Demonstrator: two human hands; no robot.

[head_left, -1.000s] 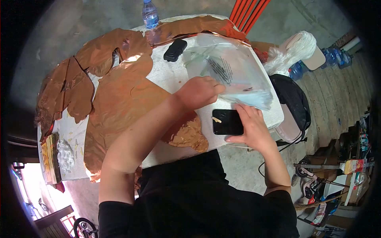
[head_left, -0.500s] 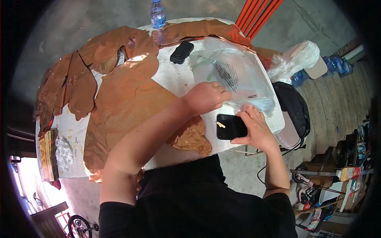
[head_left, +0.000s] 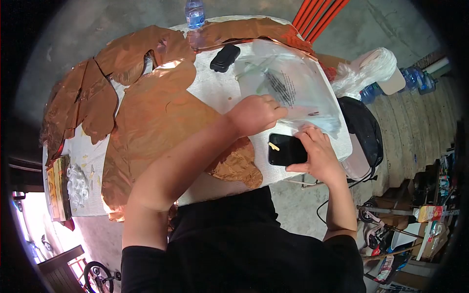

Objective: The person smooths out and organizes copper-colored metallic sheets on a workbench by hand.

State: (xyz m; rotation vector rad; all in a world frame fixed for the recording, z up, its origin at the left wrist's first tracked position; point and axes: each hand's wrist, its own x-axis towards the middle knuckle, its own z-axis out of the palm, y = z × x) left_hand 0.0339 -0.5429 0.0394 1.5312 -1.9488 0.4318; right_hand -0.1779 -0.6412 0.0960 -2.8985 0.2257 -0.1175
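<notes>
My left hand (head_left: 258, 115) is closed, its fingers curled at the near-left edge of a stack of clear plastic bags (head_left: 312, 90); anything inside the fingers is hidden. My right hand (head_left: 320, 155) grips the right end of a black phone (head_left: 288, 152) between thumb and fingers. A small pale yellow piece (head_left: 273, 146) rests on the phone's left end. Under and beyond my left forearm lies a large copper-coloured foil sheet (head_left: 156, 117), with a crumpled foil part (head_left: 238, 168) just left of the phone.
More foil shapes (head_left: 141, 46) lie along the far and left sides of the white table (head_left: 210, 90). A black case (head_left: 224, 58) and a water bottle (head_left: 195, 14) stand farther back. White rings (head_left: 77, 185) are at the left, a black bag (head_left: 361, 129) at the right.
The view has shifted slightly, so the table and its items appear a little higher. Both hands keep nearly the same pose, the right still on the phone.
</notes>
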